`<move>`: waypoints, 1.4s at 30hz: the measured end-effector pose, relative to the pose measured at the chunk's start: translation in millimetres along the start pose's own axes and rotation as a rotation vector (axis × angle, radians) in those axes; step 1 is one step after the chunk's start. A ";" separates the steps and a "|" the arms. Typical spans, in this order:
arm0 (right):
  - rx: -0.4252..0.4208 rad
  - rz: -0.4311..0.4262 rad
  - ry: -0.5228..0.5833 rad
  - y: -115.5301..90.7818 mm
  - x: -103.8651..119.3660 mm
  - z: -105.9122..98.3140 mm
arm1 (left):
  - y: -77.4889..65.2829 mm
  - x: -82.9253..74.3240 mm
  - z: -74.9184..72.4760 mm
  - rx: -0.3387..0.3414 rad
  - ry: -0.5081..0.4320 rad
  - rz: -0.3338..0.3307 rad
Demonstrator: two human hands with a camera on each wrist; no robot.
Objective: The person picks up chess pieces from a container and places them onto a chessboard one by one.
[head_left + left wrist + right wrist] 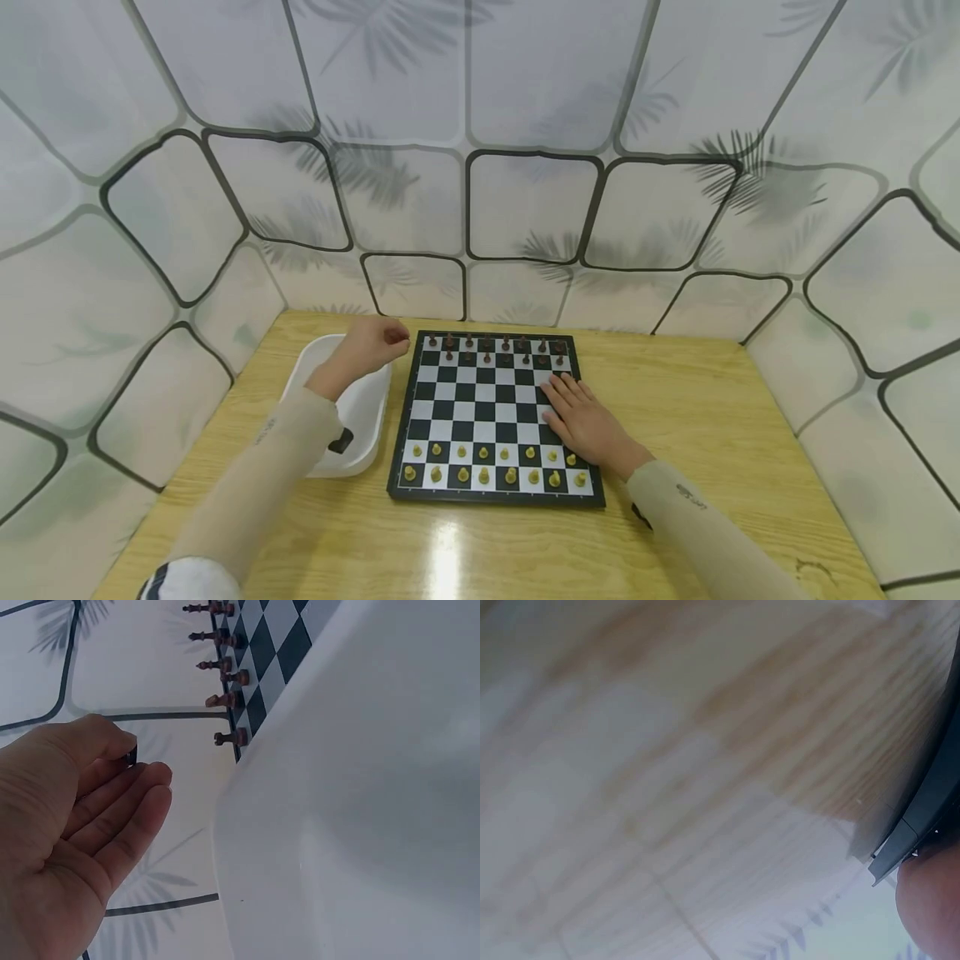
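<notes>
A black-and-white chessboard (pixel 484 392) lies on the table. Dark brown chess pieces (pixel 487 342) fill its far rows, and yellow chess pieces (pixel 483 475) stand in the near rows. My left hand (pixel 369 343) hovers by the board's far left corner, above the far end of a white plastic tub (pixel 367 408). Between its thumb and fingers it pinches a small dark piece (pixel 133 754), mostly hidden, so its kind does not show. My right hand (pixel 585 421) rests with extended fingers on the board's right side. Only part of that hand (pixel 930 900) shows in the right wrist view, beside the board's dark edge.
The tub stands just left of the board on the wooden table (pixel 675 408). A patterned curtain (pixel 525 208) encloses the table at the back and both sides. Bare wood extends to the right of the board and in front of it.
</notes>
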State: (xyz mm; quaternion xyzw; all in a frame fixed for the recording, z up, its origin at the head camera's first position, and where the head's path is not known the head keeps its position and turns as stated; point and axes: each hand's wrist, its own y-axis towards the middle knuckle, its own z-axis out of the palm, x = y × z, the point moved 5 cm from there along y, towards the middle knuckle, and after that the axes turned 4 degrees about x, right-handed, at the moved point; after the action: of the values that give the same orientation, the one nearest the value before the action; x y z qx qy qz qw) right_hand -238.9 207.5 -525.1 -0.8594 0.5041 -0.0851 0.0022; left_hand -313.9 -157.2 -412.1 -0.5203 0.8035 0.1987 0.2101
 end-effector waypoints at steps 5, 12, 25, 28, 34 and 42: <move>-0.004 0.004 0.000 -0.4 0.7 -0.4 | 13.0 -2.4 12.9 0.030 0.001 -0.015; -0.026 -0.008 -0.001 -1.0 1.4 -0.9 | 25.2 -1.8 28.6 0.078 0.018 -0.029; -0.024 -0.010 0.007 -1.1 0.8 -1.4 | 37.9 -0.1 49.3 0.154 0.028 -0.095; -0.025 -0.013 0.006 -1.4 1.5 -2.2 | 39.9 1.2 52.0 0.173 0.038 -0.118; -0.014 -0.011 0.013 -1.5 2.1 -3.4 | 44.1 4.4 58.0 0.185 0.078 -0.120; -0.007 -0.006 0.018 -0.7 0.6 -1.1 | 46.7 4.7 64.4 0.196 0.125 -0.118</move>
State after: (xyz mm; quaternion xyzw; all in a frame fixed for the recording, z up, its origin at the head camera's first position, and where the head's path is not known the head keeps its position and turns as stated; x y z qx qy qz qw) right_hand -238.2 207.4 -523.9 -0.8601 0.5019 -0.0912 -0.0057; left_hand -350.2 -108.4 -463.6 -0.5552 0.7985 0.0736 0.2209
